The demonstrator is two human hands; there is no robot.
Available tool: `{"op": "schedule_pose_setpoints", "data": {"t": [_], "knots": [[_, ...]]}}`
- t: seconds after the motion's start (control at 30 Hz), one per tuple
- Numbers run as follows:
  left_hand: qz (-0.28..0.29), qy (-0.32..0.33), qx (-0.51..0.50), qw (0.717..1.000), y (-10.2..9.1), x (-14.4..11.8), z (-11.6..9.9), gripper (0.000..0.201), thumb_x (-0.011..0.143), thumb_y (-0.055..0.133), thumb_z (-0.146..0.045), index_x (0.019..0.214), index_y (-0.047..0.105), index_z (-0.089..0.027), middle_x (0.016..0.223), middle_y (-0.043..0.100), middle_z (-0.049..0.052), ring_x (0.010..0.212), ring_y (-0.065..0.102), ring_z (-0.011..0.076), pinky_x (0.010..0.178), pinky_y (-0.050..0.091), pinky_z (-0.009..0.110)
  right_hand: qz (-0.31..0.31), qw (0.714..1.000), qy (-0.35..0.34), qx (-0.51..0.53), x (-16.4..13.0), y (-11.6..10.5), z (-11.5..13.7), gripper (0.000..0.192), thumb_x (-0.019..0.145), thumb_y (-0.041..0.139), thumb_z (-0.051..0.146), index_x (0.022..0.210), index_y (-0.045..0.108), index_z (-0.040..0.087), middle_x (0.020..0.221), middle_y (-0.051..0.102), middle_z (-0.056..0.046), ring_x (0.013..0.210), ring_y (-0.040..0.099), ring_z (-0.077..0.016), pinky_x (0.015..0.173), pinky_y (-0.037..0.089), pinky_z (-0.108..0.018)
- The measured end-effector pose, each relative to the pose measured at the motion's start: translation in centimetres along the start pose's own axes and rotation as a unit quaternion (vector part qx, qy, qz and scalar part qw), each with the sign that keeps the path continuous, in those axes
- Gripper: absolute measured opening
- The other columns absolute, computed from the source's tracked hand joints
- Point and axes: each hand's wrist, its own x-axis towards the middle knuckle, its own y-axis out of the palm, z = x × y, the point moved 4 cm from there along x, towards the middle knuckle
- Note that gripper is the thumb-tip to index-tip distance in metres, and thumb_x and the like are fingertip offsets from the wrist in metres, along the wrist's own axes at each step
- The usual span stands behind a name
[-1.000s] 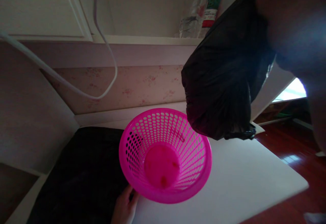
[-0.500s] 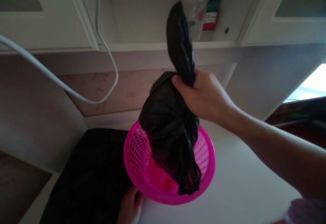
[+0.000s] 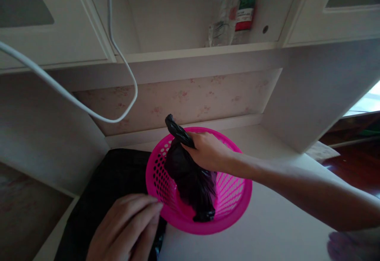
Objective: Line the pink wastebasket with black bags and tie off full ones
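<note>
A black plastic bag, bunched and bulging, is inside the pink perforated basket. My right hand is closed around the bag's gathered neck, whose twisted end sticks out up and to the left. Near the basket's left rim is my left hand, its fingers curled and pressed together. The fingertips overlap the rim in view; whether they touch it I cannot tell, and the inside of that hand is hidden. A large black bag or sheet lies left of the basket, partly behind my left hand.
The basket stands on a white countertop between side panels. Above is an open cabinet shelf with a clear plastic cup and a green and red can. A white cable hangs in a loop at the upper left.
My right hand has lowered the black plastic bag into the basket, moving slightly left. My left hand has risen from the basket's lower rim, closer to the camera.
</note>
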Motion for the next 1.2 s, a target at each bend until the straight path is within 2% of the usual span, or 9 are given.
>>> {"op": "schedule_pose_setpoints", "data": {"t": [0.13,0.33,0.47,0.57,0.7,0.8,0.9,1.0,1.2], "knots": [[0.125,0.009,-0.003,0.992,2.9,5.8,-1.4,0.023,0.101,0.062,-0.025,0.119,0.076,-0.025,0.120,0.078,0.004,0.109,0.075,0.0225,0.098,0.063,0.039,0.044,0.999,0.012,0.007,0.4,1.9,-1.0,0.033,0.102,0.046,0.036,0.110,0.071,0.017,0.108,0.080,-0.016,0.099,0.077,-0.0307,0.073,0.048,-0.033],[0.358,-0.043,-0.048,0.931,7.5,9.8,0.6,0.038,0.097,0.072,-0.033,0.134,0.070,-0.024,0.137,0.074,0.005,0.125,0.070,0.0280,0.110,0.056,0.049,0.074,0.995,0.037,0.053,1.3,2.0,-2.5,0.032,0.099,0.054,0.043,0.105,0.072,0.017,0.096,0.080,-0.014,0.091,0.076,-0.0282,0.066,0.048,-0.029],[0.365,0.014,0.011,0.931,8.7,11.5,1.7,0.041,0.095,0.072,-0.024,0.135,0.067,-0.020,0.142,0.070,0.009,0.133,0.064,0.0329,0.113,0.052,0.053,0.112,0.984,0.066,0.120,1.4,1.9,-3.4,0.048,0.104,0.044,0.054,0.087,0.068,0.016,0.067,0.070,-0.007,0.059,0.069,-0.0184,0.049,0.043,-0.024],[0.378,0.022,0.024,0.925,9.9,11.8,2.3,0.043,0.091,0.078,-0.033,0.130,0.068,-0.019,0.136,0.073,0.011,0.126,0.068,0.0368,0.104,0.058,0.055,0.134,0.972,0.076,0.176,1.1,1.9,-3.6,0.050,0.105,0.042,0.059,0.089,0.065,0.017,0.060,0.064,0.000,0.047,0.061,-0.0128,0.043,0.043,-0.021],[0.384,0.006,0.065,0.921,10.8,12.0,3.0,0.026,0.095,0.070,-0.027,0.120,0.073,-0.020,0.121,0.079,0.012,0.109,0.076,0.0393,0.091,0.062,0.055,0.135,0.943,0.068,0.298,0.7,2.0,-3.7,0.036,0.098,0.063,0.052,0.106,0.064,0.017,0.072,0.069,0.000,0.054,0.064,-0.0115,0.046,0.048,-0.020],[0.393,-0.002,0.058,0.918,10.7,12.1,3.4,0.022,0.097,0.065,-0.020,0.116,0.076,-0.022,0.114,0.081,0.010,0.101,0.078,0.0375,0.084,0.063,0.052,0.073,0.931,0.078,0.349,0.1,1.8,-4.3,0.050,0.088,0.077,0.043,0.127,0.056,0.020,0.093,0.074,-0.004,0.069,0.070,-0.0143,0.054,0.052,-0.022],[0.398,-0.008,0.025,0.917,10.4,12.1,3.8,0.017,0.096,0.067,-0.021,0.108,0.079,-0.023,0.110,0.082,0.008,0.103,0.078,0.0350,0.086,0.062,0.049,-0.002,0.962,0.103,0.252,-1.1,0.8,-4.7,0.047,0.085,0.080,0.042,0.121,0.060,0.017,0.096,0.075,-0.007,0.079,0.070,-0.0181,0.062,0.051,-0.026],[0.399,0.008,-0.002,0.917,10.3,11.9,3.8,0.015,0.097,0.067,-0.023,0.103,0.080,-0.022,0.107,0.082,0.007,0.104,0.077,0.0321,0.090,0.059,0.047,0.049,0.996,0.001,0.069,-2.4,0.3,-3.1,0.023,0.085,0.078,0.037,0.097,0.071,0.018,0.097,0.076,-0.007,0.087,0.071,-0.0221,0.071,0.048,-0.030],[0.380,0.026,-0.008,0.925,10.3,11.3,3.0,0.018,0.099,0.062,-0.019,0.099,0.080,-0.020,0.104,0.079,0.007,0.106,0.073,0.0287,0.091,0.057,0.042,0.141,0.969,-0.117,-0.163,-2.8,1.7,-1.2,0.023,0.096,0.062,0.029,0.105,0.079,0.016,0.113,0.079,-0.013,0.098,0.076,-0.0317,0.071,0.049,-0.035]]}}
